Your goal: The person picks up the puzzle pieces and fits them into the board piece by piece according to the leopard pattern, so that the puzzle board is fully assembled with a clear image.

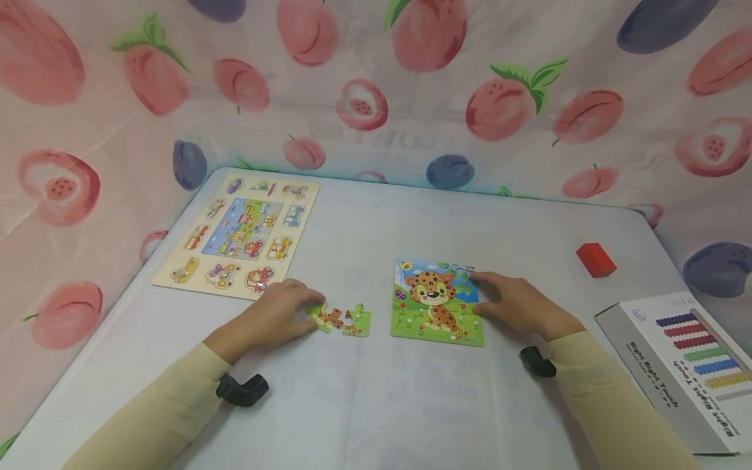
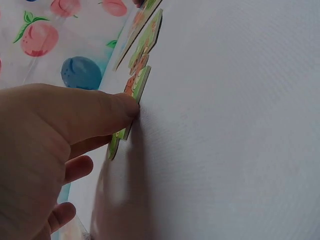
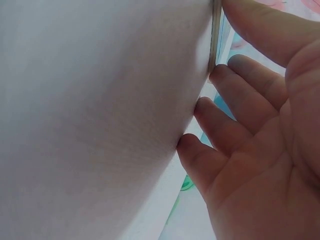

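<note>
My left hand [image 1: 276, 312] pinches a small puzzle piece [image 2: 136, 82] between thumb and forefinger, low over the white tabletop. In the head view that green and orange-spotted piece lies close beside a second puzzle piece [image 1: 358, 324], also green with a bit of spotted pattern. To the right lies a square leopard picture puzzle [image 1: 437, 303], its cub sitting on grass under a blue sky. At the puzzle's right edge is my right hand [image 1: 519, 307], thumb and forefinger spread along the side. The right wrist view shows its other fingers extended at the table surface, holding nothing.
A wooden vehicle puzzle board [image 1: 235, 238] lies at the back left. A red block [image 1: 596, 260] sits at the right, behind a white box [image 1: 652, 365] with coloured toothed strips. Fruit-patterned cloth [image 1: 376, 85] rises behind the table.
</note>
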